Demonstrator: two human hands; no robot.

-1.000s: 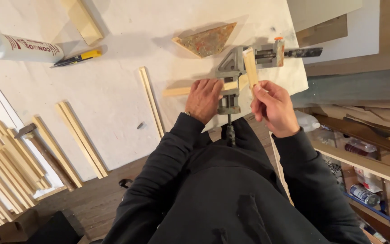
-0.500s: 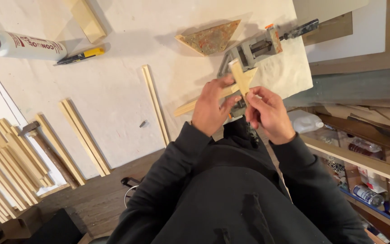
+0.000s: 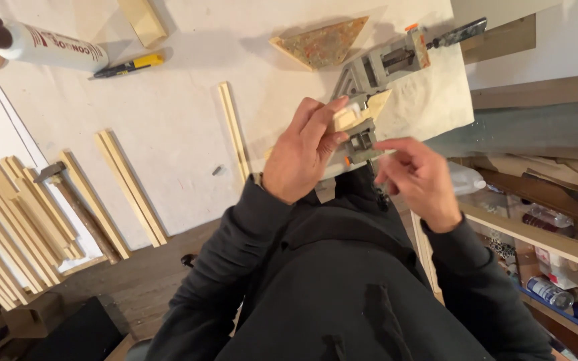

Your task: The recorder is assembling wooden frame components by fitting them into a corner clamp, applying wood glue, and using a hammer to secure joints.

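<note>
We see a grey metal corner clamp (image 3: 376, 73) lying angled at the white bench (image 3: 168, 113) edge. It holds a pale wooden strip (image 3: 362, 110), its mitred end pointing upward.

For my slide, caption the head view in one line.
Left hand presses a wooden strip into a grey corner clamp while the right hand reaches its lower screw.

Wood strip (image 3: 352, 115) under left hand (image 3: 302, 150); glue tube (image 3: 35, 43) cut off.
</note>
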